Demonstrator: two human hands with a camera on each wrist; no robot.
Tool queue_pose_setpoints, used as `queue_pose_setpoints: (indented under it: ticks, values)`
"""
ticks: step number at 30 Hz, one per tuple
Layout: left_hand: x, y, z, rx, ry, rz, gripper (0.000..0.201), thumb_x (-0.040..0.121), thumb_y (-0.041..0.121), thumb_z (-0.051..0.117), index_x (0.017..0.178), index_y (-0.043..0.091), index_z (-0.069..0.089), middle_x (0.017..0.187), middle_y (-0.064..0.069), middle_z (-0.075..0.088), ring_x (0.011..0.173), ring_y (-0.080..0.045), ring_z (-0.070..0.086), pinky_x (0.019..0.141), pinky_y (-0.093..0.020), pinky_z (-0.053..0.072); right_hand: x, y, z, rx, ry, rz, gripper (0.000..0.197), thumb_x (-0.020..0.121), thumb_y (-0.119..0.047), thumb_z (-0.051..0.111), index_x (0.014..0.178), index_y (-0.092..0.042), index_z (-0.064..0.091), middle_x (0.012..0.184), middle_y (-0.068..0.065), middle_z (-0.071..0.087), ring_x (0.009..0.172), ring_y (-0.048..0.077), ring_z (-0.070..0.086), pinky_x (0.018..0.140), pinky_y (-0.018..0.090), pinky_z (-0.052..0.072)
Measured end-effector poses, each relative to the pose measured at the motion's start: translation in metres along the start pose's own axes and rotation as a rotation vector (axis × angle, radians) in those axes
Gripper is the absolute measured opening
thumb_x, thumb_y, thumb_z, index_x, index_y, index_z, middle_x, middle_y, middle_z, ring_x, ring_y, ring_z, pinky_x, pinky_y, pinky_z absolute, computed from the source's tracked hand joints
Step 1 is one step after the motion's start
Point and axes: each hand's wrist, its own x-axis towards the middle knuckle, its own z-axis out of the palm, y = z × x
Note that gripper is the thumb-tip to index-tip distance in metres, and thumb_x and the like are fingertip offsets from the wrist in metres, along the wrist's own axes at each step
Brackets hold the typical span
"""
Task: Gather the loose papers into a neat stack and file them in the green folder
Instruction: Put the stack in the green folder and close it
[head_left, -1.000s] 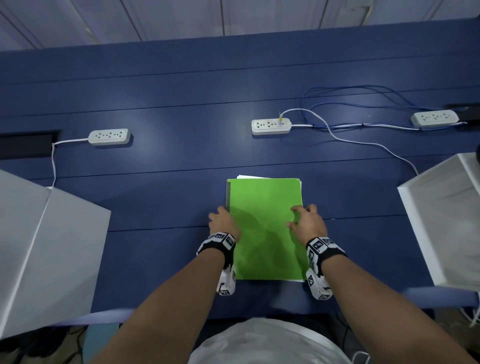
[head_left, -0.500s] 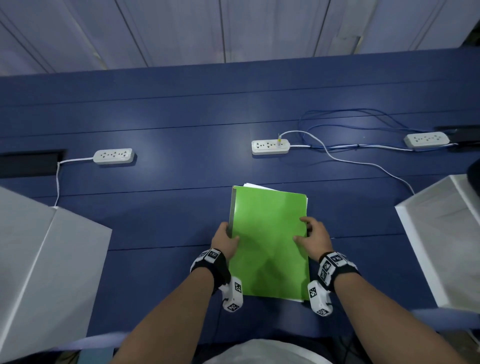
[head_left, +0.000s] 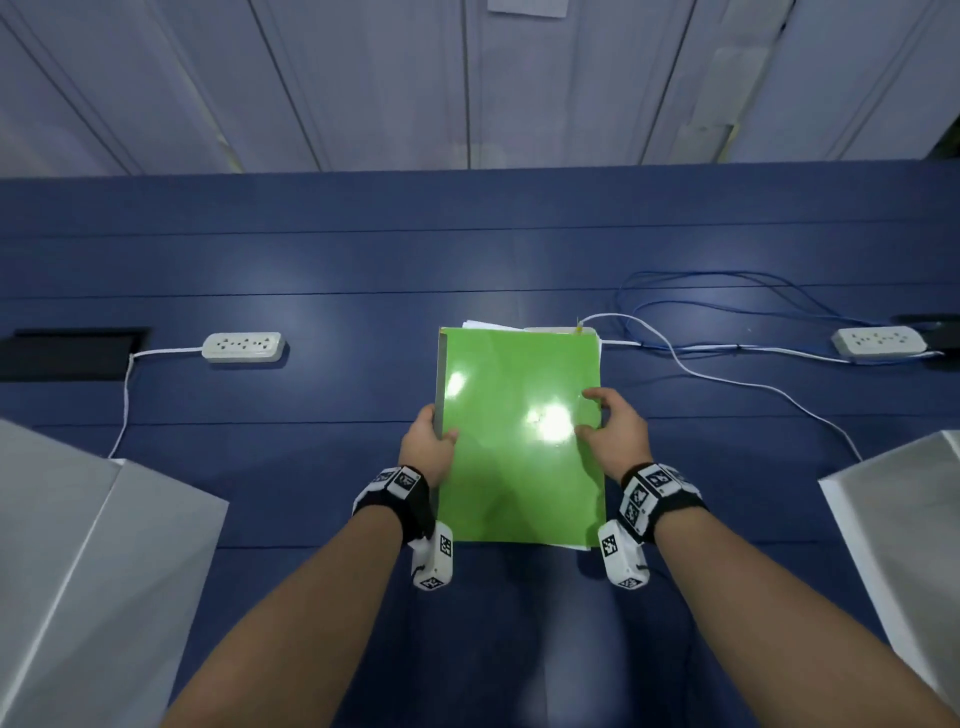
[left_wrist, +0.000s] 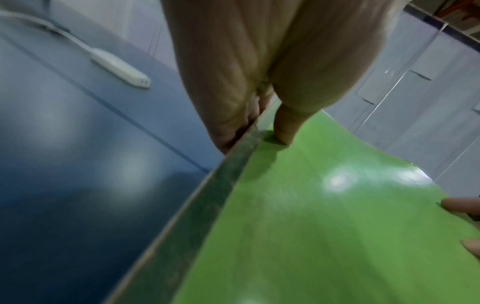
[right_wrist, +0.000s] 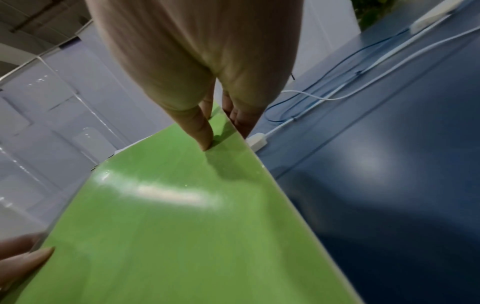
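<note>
The closed green folder (head_left: 519, 436) is held up off the blue table (head_left: 311, 395) in both hands. White papers (head_left: 491, 326) peek out past its far edge and at its near right corner. My left hand (head_left: 434, 441) grips the spine edge, thumb on the cover and fingers underneath, as the left wrist view shows on the folder (left_wrist: 324, 216). My right hand (head_left: 605, 423) pinches the opposite long edge the same way, thumb on the folder (right_wrist: 182, 205) cover.
A white power strip (head_left: 243, 346) lies at the left and another (head_left: 878, 341) at the right, with blue and white cables (head_left: 727, 364) looping between. Grey-white box shapes stand at the near left (head_left: 78, 571) and near right (head_left: 909, 519).
Both hands have lifted the folder from the table and carried it away from me; it now covers the middle power strip.
</note>
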Motion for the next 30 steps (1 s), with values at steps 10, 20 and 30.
queue_pose_setpoints:
  ticks: [10,20,30]
  values:
    - [0.109,0.023,-0.081,0.178,0.061,0.074,0.065,0.091,0.006,0.063,0.152,0.017,0.041,0.122,-0.003,0.066,0.1,-0.025,0.066,0.08,-0.027,0.054,0.106,-0.088,0.06,-0.115,-0.043,-0.091,0.045,0.083,-0.006,0.074,0.126,-0.014,0.064,0.13,0.011,0.062,0.109,0.021,0.061,0.101,0.031,0.048]
    - [0.205,0.007,-0.077,0.153,0.12,0.065,0.057,0.089,0.003,0.069,0.14,0.024,0.058,0.13,-0.009,0.068,0.113,-0.025,0.066,0.093,-0.03,0.053,0.189,-0.098,0.112,-0.365,-0.187,-0.093,0.054,0.087,0.002,0.066,0.138,-0.012,0.057,0.159,0.01,0.029,0.139,0.027,0.042,0.098,0.008,0.031]
    - [0.237,-0.009,-0.053,0.636,0.074,0.111,0.046,0.098,0.023,0.06,0.144,0.03,0.054,0.14,-0.009,0.044,0.125,-0.03,0.044,0.106,-0.043,0.047,0.196,-0.077,0.147,-0.74,-0.223,-0.271,0.027,0.097,-0.014,0.054,0.118,-0.015,0.071,0.152,0.007,0.046,0.144,0.031,0.034,0.12,0.042,0.024]
